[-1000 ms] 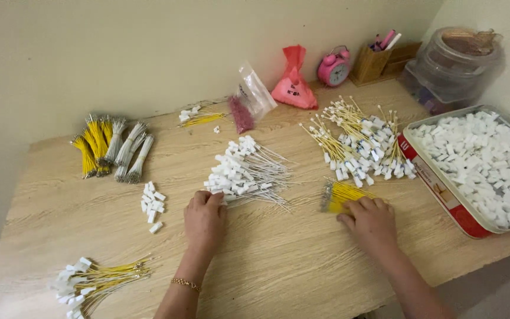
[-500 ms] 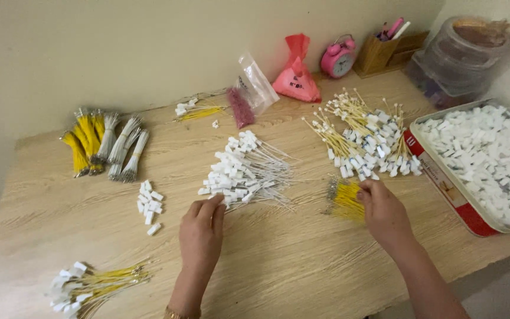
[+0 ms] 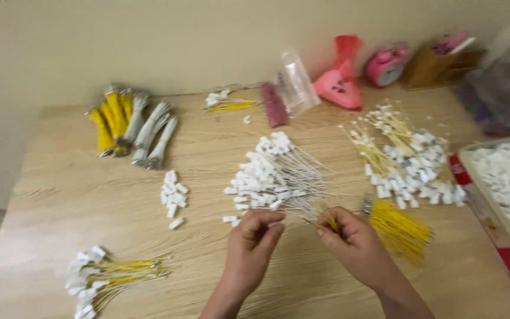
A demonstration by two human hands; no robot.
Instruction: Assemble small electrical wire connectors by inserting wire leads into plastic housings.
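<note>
Hands have drawn together over the middle of the tabletop (image 3: 60,195): a second ago the left hand (image 3: 254,245) lay flat by the heap of white-capped wires (image 3: 278,177) and the right hand (image 3: 355,242) rested on the yellow wire bundle (image 3: 399,227), well apart from each other. Now both are lifted and face one another just below that heap, fingertips pinched. The right grip is clenched on what looks like a thin yellow wire, whose tip shows between thumb and forefinger; the left grip is closed on something small and pale, too blurred to name, perhaps a white cap. Judging by this, one wire has been taken from the yellow bundle, now just to the right of the right hand, and a cap is being brought to it. Left of the left hand lie loose white caps (image 3: 172,198); further left and nearer the person sits a finished capped bunch (image 3: 113,274). Beyond the right hand spreads another capped pile (image 3: 411,159).
</note>
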